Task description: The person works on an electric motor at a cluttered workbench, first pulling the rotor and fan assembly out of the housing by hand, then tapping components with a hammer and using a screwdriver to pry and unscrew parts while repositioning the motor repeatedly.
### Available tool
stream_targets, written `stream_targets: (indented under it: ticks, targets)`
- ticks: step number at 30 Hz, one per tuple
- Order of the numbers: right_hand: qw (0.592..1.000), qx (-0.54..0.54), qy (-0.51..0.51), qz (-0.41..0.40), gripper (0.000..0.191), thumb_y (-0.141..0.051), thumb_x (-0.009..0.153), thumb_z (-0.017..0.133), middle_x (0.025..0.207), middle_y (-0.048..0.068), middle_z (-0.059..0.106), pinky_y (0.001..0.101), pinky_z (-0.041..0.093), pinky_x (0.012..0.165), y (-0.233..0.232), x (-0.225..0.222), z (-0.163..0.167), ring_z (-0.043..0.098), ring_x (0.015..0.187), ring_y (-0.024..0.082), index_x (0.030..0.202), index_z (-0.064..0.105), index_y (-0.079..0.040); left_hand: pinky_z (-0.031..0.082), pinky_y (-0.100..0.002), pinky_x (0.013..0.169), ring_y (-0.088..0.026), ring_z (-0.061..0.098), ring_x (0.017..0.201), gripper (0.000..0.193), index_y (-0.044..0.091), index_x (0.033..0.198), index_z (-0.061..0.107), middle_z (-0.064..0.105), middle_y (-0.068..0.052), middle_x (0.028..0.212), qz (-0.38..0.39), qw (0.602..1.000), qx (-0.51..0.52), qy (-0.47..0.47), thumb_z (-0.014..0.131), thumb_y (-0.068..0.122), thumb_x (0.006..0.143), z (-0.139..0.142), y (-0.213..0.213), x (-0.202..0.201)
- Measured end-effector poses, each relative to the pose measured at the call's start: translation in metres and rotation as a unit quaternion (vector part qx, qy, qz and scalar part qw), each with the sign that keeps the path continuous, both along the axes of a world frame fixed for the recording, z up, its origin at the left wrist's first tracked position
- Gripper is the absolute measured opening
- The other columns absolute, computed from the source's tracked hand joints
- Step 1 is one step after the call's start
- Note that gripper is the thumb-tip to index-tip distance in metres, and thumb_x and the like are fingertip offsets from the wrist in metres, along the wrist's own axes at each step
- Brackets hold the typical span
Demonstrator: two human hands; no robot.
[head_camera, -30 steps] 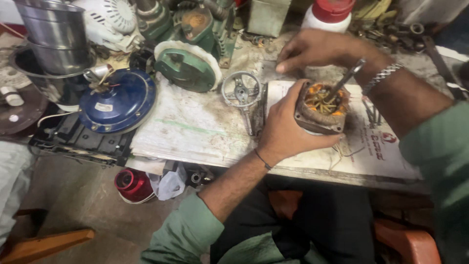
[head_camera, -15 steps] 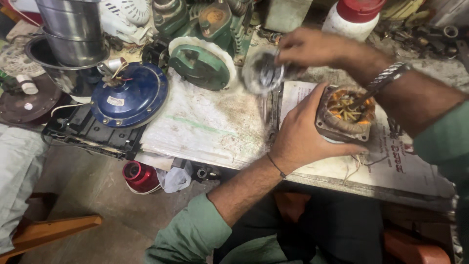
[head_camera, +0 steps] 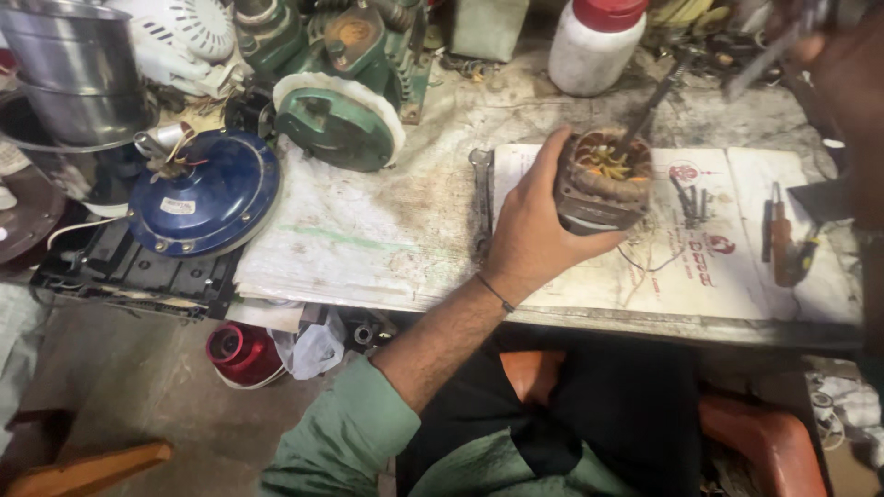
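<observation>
motor stator (head_camera: 603, 179) | left hand (head_camera: 534, 225) gripping it on bench (head_camera: 387, 239) | right hand (head_camera: 843, 64) blurred, grip unclear

Stator (head_camera: 603, 179): on the paper (head_camera: 645, 267), in the left hand (head_camera: 534, 225)
Spanner (head_camera: 481, 198): at the stator's 9 o'clock
Bottle (head_camera: 594, 41): 12 o'clock
Screwdriver (head_camera: 783, 244): 3 o'clock
Fan motor (head_camera: 203, 193): far at 9 o'clock, on the bench (head_camera: 387, 239)

The right hand (head_camera: 843, 64), which a moment ago reaches over the far side of the bench (head_camera: 414, 221) and then lifts a small round metal fan part, is now raised blurred at the upper right corner. That fan part is out of sight. The motor stator (head_camera: 600, 179) now stands more upright in the left hand (head_camera: 534, 221).
</observation>
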State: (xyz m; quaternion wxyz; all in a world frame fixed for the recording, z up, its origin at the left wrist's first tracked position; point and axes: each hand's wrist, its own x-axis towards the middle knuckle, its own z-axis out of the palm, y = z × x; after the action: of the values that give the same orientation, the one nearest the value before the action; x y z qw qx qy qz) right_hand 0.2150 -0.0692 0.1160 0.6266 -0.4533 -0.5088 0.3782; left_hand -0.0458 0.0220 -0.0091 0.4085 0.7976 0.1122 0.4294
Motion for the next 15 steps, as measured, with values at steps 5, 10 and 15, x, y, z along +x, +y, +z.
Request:
stream_targets:
  ticks: [5,10,15]
  targets:
    - [0.992,-0.014,0.124,-0.022,0.032,-0.028,0.108,0.052,0.123,0.019,0.065,0.0447,0.054,0.101,-0.044,-0.010,-0.029,0.065,0.119,0.030,0.128,0.059,-0.004,0.057,-0.039,0.108,-0.030,0.069,0.127,0.114,0.002,0.158,0.030,0.065,-0.019,0.138,0.021,1.000,0.001,0.001,0.096,0.032,0.070,0.004,0.000,-0.001]
    - [0.949,-0.080,0.142,-0.268,0.032,-0.031,0.106,0.053,0.127,0.022,0.064,0.0492,0.053,0.110,-0.062,-0.031,-0.074,0.068,0.131,0.037,0.124,0.058,-0.005,0.056,-0.039,0.110,-0.030,0.068,0.128,0.114,0.002,0.158,0.030,0.065,-0.019,0.138,0.013,1.000,-0.009,0.009,0.096,0.033,0.070,0.005,0.001,-0.002]
    - [0.953,-0.089,0.288,-0.030,0.030,-0.030,0.111,0.053,0.119,0.026,0.065,0.0586,0.052,0.102,-0.074,0.000,-0.093,0.063,0.124,0.048,0.121,0.058,-0.003,0.055,-0.039,0.111,-0.031,0.066,0.130,0.119,0.000,0.159,0.024,0.061,-0.021,0.141,0.003,1.000,-0.005,0.030,0.096,0.034,0.071,0.001,0.003,-0.002]
